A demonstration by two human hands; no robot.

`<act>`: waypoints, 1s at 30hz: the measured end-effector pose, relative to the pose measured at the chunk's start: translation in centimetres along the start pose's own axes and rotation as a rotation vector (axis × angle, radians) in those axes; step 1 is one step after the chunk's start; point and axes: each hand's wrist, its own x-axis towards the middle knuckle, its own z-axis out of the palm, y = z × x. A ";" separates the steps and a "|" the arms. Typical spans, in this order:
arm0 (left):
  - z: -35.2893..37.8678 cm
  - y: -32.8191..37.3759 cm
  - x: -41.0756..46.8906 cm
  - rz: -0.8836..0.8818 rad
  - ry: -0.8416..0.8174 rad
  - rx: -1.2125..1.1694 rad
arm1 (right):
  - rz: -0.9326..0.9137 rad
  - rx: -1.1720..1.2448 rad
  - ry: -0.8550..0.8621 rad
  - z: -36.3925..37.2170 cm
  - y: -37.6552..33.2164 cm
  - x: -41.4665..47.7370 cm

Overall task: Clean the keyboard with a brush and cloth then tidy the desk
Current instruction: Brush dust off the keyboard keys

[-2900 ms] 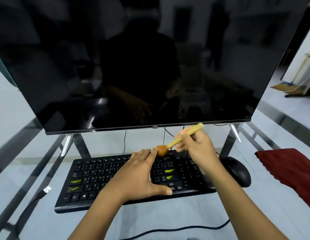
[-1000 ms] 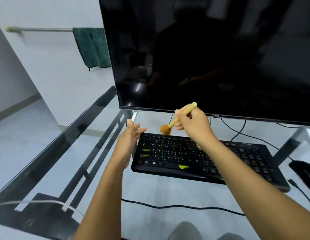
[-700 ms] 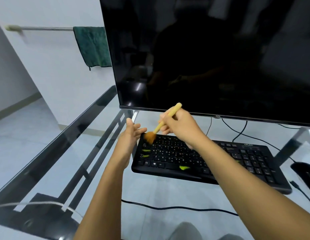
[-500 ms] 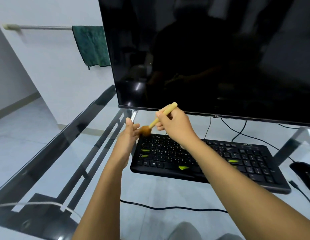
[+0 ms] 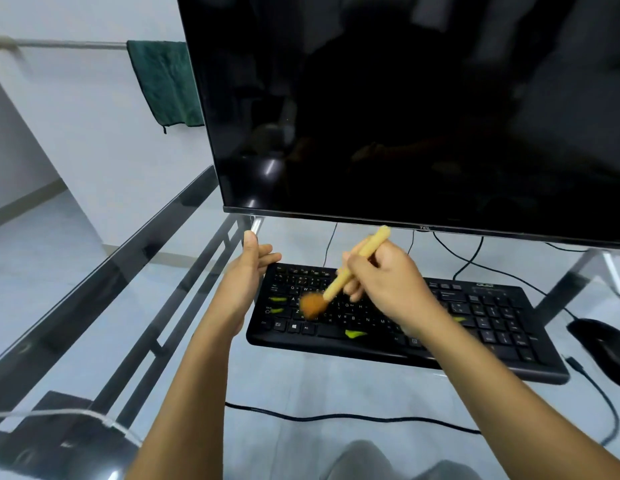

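A black keyboard [image 5: 481, 327] lies on the glass desk under the monitor, with small yellow-green scraps [image 5: 354, 333] on its keys. My right hand [image 5: 388, 285] grips a brush [image 5: 350, 271] with a pale wooden handle; its orange bristle head, blurred, touches the left-hand keys. My left hand [image 5: 246, 275] stands upright against the keyboard's left end, fingers slightly curled, holding nothing. A dark green cloth [image 5: 166, 81] hangs on a rail at the back left, partly hidden by the monitor.
A large black monitor [image 5: 405, 105] fills the upper right. A black mouse [image 5: 603, 348] sits at the right edge. Black cables [image 5: 336, 415] run across the glass desk [image 5: 93, 306] in front of the keyboard. A white cable [image 5: 59, 414] crosses the near left corner.
My view has turned to the keyboard's left half. My right hand swept the brush left to my left hand, then back down onto the left-side keys. My left hand stays at the keyboard's end.
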 end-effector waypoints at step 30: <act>0.3 0.1 -0.7 0.045 -0.020 0.189 | -0.117 -0.196 0.172 -1.5 -1.2 2.6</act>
